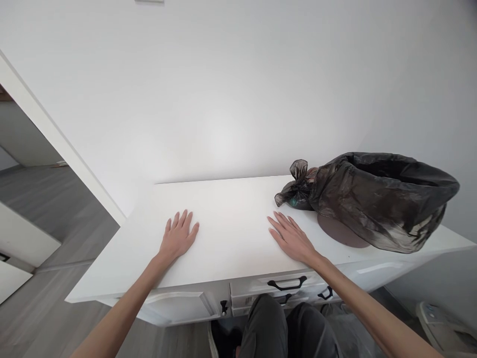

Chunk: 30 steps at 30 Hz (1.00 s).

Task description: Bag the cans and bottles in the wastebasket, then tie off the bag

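Observation:
My left hand (179, 235) lies flat on the left part of the white cabinet top (223, 223), palm down, fingers spread, holding nothing. On the right part, my right hand (292, 237) also rests palm down with its fingers apart and nothing in it. Just beyond and right of that hand stands a brownish bin (345, 232) lined with a black plastic bag (387, 199) whose mouth gapes open. A small knotted black bag (298, 191) sits against the bin's left side, close to my right fingertips but apart from them.
A plain wall (223, 89) rises behind the cabinet. Black handles (286, 284) stick out from the drawers below the front edge. My knees (266, 325) are close under it. A pale appliance (447, 328) stands at the lower right; a doorway opens at left.

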Each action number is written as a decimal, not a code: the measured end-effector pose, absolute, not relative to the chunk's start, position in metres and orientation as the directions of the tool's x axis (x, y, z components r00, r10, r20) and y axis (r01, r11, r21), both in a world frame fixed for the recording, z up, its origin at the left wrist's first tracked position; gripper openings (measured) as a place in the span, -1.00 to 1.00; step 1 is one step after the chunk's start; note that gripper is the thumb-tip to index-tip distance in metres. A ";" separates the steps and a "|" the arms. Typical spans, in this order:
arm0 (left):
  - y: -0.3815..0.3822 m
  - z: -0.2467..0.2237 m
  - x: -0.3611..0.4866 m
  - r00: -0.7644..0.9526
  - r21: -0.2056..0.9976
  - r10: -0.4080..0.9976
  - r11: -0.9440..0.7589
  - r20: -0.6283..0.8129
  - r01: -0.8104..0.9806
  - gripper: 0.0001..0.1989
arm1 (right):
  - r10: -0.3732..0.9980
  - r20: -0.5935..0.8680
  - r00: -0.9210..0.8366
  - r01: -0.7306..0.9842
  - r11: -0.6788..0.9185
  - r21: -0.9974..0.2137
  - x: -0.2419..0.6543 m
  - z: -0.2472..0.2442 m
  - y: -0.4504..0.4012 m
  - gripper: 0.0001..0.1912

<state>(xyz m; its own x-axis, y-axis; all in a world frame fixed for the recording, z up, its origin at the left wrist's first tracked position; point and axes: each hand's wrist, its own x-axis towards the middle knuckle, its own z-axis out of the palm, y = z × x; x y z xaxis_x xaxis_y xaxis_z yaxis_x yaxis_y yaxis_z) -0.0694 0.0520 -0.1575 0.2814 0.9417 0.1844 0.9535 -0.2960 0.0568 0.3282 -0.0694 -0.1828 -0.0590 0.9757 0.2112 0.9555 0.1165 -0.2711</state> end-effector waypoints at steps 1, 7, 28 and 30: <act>0.052 -0.158 -0.070 0.282 0.059 0.939 -0.298 0.198 0.953 -0.28 | 0.974 0.215 -0.065 0.953 0.124 -0.275 0.328 -0.182 -0.070 -0.32; 0.052 -0.161 -0.073 0.281 0.071 0.934 -0.303 0.222 0.950 -0.31 | 0.964 0.254 -0.076 0.943 0.152 -0.296 0.329 -0.188 -0.072 -0.35; 0.047 -0.154 -0.068 0.266 0.036 0.952 -0.274 0.149 0.961 -0.27 | 0.966 0.255 -0.041 0.955 0.113 -0.274 0.333 -0.200 -0.068 -0.31; 0.047 -0.153 -0.067 0.261 0.036 0.955 -0.268 0.144 0.963 -0.27 | 0.967 0.253 -0.033 0.954 0.106 -0.281 0.333 -0.199 -0.068 -0.31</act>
<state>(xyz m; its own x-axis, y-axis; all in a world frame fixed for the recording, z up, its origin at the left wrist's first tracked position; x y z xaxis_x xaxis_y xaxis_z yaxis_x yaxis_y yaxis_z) -0.0670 0.0468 -0.1529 0.2608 0.9547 0.1436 0.9626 -0.2684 0.0363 0.3326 -0.0679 -0.1993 -0.0328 0.9668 0.2534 0.9539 0.1059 -0.2807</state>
